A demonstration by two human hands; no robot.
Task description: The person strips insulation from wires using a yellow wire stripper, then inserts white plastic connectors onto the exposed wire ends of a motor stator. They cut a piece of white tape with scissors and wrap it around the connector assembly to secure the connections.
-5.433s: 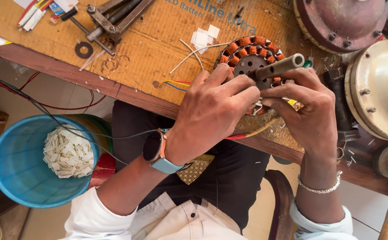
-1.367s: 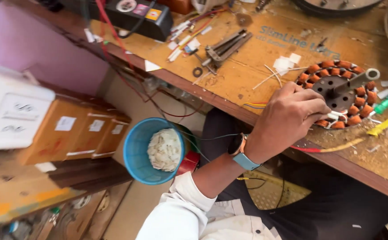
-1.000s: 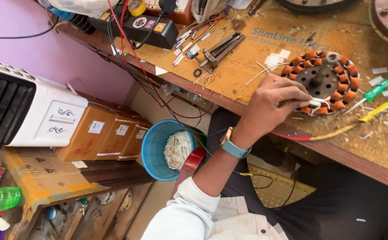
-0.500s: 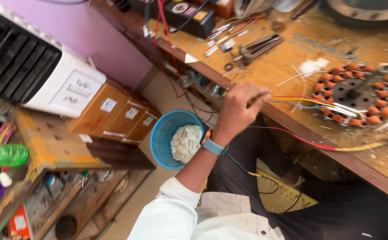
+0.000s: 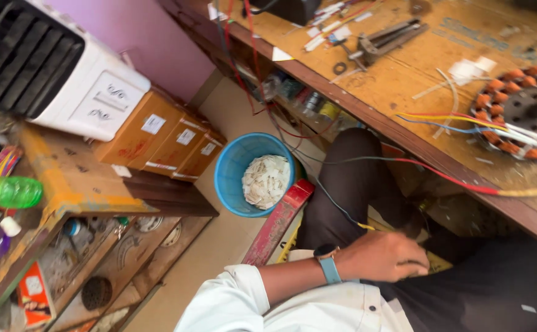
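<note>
Left hand (image 5: 384,256) lowered onto the lap in dark trousers, below the desk (image 5: 403,80) edge, fingers curled loosely, holding nothing that can be made out; right hand out of view; copper-wound stator (image 5: 520,114) lying on the desk, coloured wires (image 5: 459,120) spreading from it; blue bucket (image 5: 253,172) on the floor beside the desk.

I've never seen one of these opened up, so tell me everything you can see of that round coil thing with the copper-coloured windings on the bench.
The round coil piece lies flat on the brown workbench at the right edge, partly cut off. A ring of orange-copper wound coils surrounds a dark metal centre with small holes. White sleeved leads cross its lower left side, and yellow, red and blue wires run left from it over the bench. No hand touches it; the left hand rests low at the lap.
</note>
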